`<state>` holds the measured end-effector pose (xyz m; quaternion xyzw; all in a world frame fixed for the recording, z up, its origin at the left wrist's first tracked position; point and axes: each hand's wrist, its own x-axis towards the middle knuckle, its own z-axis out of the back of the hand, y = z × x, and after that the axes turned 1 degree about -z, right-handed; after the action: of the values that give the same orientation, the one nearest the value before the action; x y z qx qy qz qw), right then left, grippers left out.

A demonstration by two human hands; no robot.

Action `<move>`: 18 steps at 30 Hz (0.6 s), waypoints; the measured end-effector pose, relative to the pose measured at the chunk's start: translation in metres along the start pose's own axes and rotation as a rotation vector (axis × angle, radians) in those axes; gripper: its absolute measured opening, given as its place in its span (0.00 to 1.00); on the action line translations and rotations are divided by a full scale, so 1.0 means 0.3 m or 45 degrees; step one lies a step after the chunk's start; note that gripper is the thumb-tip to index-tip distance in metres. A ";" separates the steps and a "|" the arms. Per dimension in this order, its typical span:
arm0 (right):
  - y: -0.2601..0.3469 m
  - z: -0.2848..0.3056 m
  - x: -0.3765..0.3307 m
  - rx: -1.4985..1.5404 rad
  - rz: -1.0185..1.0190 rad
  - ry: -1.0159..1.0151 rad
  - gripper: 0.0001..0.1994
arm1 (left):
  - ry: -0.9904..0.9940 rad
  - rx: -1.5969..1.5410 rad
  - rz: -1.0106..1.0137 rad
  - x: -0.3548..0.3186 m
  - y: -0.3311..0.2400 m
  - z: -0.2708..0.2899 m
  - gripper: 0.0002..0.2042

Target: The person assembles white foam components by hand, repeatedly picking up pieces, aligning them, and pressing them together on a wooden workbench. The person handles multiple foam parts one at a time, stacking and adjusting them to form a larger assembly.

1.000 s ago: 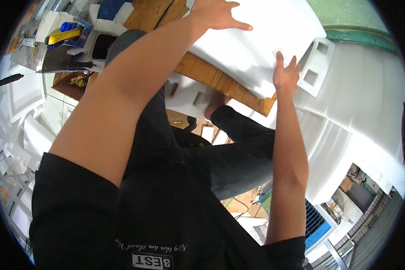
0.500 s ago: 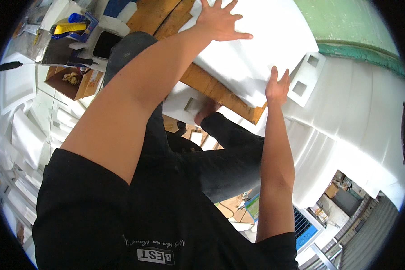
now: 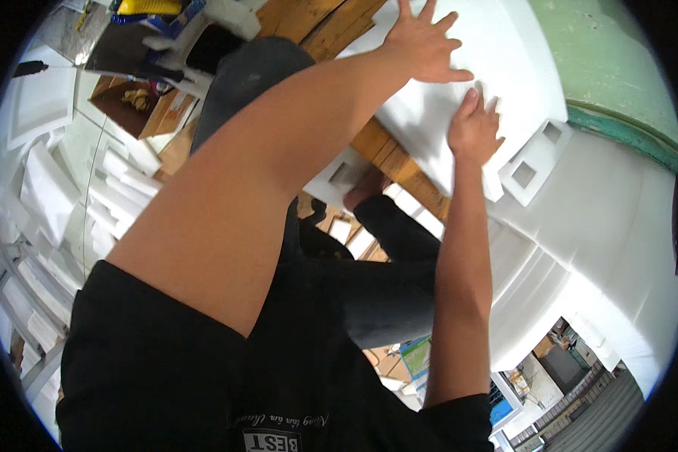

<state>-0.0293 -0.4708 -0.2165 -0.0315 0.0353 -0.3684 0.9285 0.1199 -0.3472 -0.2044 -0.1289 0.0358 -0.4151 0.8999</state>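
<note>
A large smooth white sheet, foam-like in look (image 3: 516, 53), lies over a wooden plank surface (image 3: 399, 167). On top of it rests my left hand (image 3: 427, 47), palm down with fingers spread wide. My right hand (image 3: 474, 134) is at the sheet's near right part, thumb raised and fingers apart, touching or just over it; I cannot tell which. Neither hand grips anything. Just right of my right hand is a white block with two square openings (image 3: 535, 162). Another white piece with a square hole (image 3: 337, 175) shows below the planks, beside my bare foot.
A large white wrapped-looking bulk (image 3: 603, 211) fills the right side, below a green wall (image 3: 618, 68). At the left are an open cardboard box (image 3: 139, 105), a yellow tool (image 3: 149, 6) and several white pieces (image 3: 49, 181) on the tiled floor. My bent knee (image 3: 256, 71) is beside the planks.
My right hand has moved over the sheet, closer to my left hand, and turned inward. The whole view has shifted, with the sheet now farther right in it. Both hands stay open.
</note>
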 end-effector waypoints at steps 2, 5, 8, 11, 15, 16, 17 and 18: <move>0.004 -0.031 0.006 0.048 0.044 -0.169 0.33 | 0.041 -0.114 -0.047 -0.017 0.027 0.023 0.39; 0.012 -0.006 0.027 0.113 0.119 -0.100 0.34 | 0.044 -0.134 -0.025 -0.011 0.052 0.048 0.39; 0.010 0.004 0.054 0.230 0.114 -0.005 0.36 | 0.108 -0.106 -0.016 -0.001 0.025 0.047 0.40; -0.101 -0.013 0.113 0.473 0.215 0.026 0.38 | 0.139 -0.098 -0.001 0.006 0.013 0.072 0.39; -0.287 0.046 0.196 1.020 -0.069 -0.133 0.38 | 0.027 0.192 0.116 0.024 0.013 -0.037 0.42; -0.367 0.053 0.191 0.984 -0.197 -0.118 0.39 | 0.003 0.239 0.126 0.017 0.000 -0.027 0.41; -0.467 0.068 0.172 0.941 -0.343 -0.117 0.40 | 0.087 -0.078 0.004 -0.007 0.008 0.055 0.39; -0.556 0.051 0.185 0.955 -0.461 -0.029 0.40 | 0.142 -0.058 0.017 -0.002 0.009 0.079 0.39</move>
<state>-0.1013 -0.6296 -0.1897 0.2993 -0.1176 -0.5126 0.7962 0.1256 -0.3403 -0.1822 -0.1259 0.0961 -0.4145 0.8961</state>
